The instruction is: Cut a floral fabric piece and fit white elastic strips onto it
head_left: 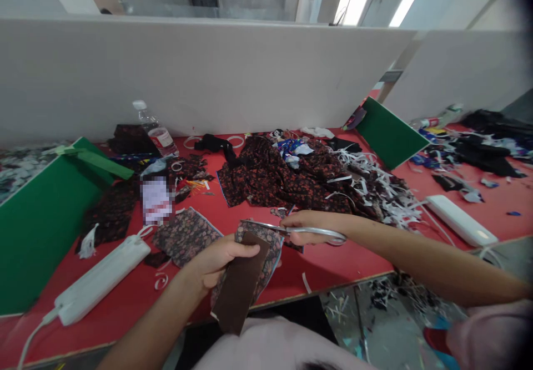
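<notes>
My left hand is closed on a piece of dark floral fabric, with the thumb pressing a flat, dark brown rectangular piece against it. My right hand is closed around metal scissors, whose blades point left along the fabric's upper edge. Whether the blades are parted there I cannot tell. Just left of the held fabric, another floral piece with a light blue edge lies on the red table. Part of the held fabric is hidden behind the brown piece.
A dark floral fabric heap and white scraps cover the table's middle. Green panels stand at both sides. A white power strip, a blurred phone-like rectangle and a plastic bottle are at left; another white strip lies right.
</notes>
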{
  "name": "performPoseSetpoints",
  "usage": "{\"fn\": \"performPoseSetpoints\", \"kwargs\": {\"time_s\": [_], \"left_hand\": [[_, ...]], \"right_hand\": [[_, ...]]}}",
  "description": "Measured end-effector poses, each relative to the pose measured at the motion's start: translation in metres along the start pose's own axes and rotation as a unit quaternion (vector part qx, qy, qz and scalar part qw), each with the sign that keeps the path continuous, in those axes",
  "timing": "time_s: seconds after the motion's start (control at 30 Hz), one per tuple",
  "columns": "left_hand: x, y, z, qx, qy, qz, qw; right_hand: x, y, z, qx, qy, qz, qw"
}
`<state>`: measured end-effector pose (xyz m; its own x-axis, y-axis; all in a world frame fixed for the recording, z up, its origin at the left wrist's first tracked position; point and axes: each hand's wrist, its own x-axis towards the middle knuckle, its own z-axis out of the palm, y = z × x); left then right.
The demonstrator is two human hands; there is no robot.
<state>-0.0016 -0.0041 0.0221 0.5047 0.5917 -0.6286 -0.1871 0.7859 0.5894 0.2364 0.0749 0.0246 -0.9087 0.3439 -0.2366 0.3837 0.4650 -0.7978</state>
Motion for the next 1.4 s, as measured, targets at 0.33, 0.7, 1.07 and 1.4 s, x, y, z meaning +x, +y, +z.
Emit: {"fn": "performPoseSetpoints", "kwargs": {"time_s": [0.33, 0.7, 1.07, 1.4], "left_hand": [[-0.003, 0.001, 0.005, 0.005, 0.011, -0.012, 1.0], [-0.002, 0.002, 0.005, 0.001, -0.023, -0.01, 1.0], [-0.003, 0.001, 0.006, 0.002, -0.015, -0.011, 1.0], [0.0, -0.002, 0.001, 0.008, -0.014, -0.007, 1.0]], "right_hand": [[0.001, 0.001, 0.001, 0.0, 0.012, 0.002, 1.0], [0.002, -0.001, 0.001, 0.03, 0.007, 0.014, 0.999], [0.005, 0.0, 0.004, 0.039, 0.012, 0.023, 0.999], [0.01, 0.004, 0.001, 0.0, 0.002, 0.0, 1.0]]}}
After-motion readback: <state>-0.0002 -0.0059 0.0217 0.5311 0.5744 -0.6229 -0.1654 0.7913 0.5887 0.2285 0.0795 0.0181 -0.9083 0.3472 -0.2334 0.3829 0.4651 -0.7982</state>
